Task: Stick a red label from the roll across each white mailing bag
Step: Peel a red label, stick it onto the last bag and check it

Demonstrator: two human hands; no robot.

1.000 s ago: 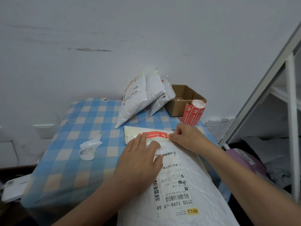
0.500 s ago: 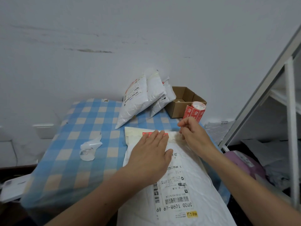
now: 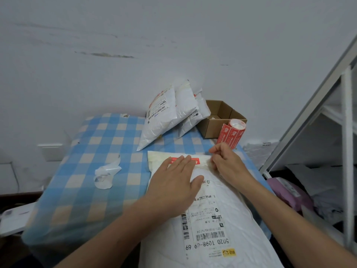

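Observation:
A large white mailing bag (image 3: 237,213) lies on the checked table, with its shipping label facing me. A red label (image 3: 196,161) is stuck across its far end. My left hand (image 3: 173,182) lies flat on the bag, and its straight fingers cover most of the label. At the label's right end my right hand (image 3: 228,163) is raised a little off the bag; its fingers are curled, thumb against fingertips, and nothing shows between them. The red label roll (image 3: 232,134) stands just beyond my right hand.
Three white mailing bags (image 3: 162,122) lean against the wall beside an open cardboard box (image 3: 216,124). Crumpled clear backing (image 3: 106,175) lies on the blue checked cloth (image 3: 92,151) to the left. At the right are a white shelf frame (image 3: 345,151) and a purple package (image 3: 287,192).
My right hand let go of the label's right end and lifted up toward the roll. My left hand slid forward over the label.

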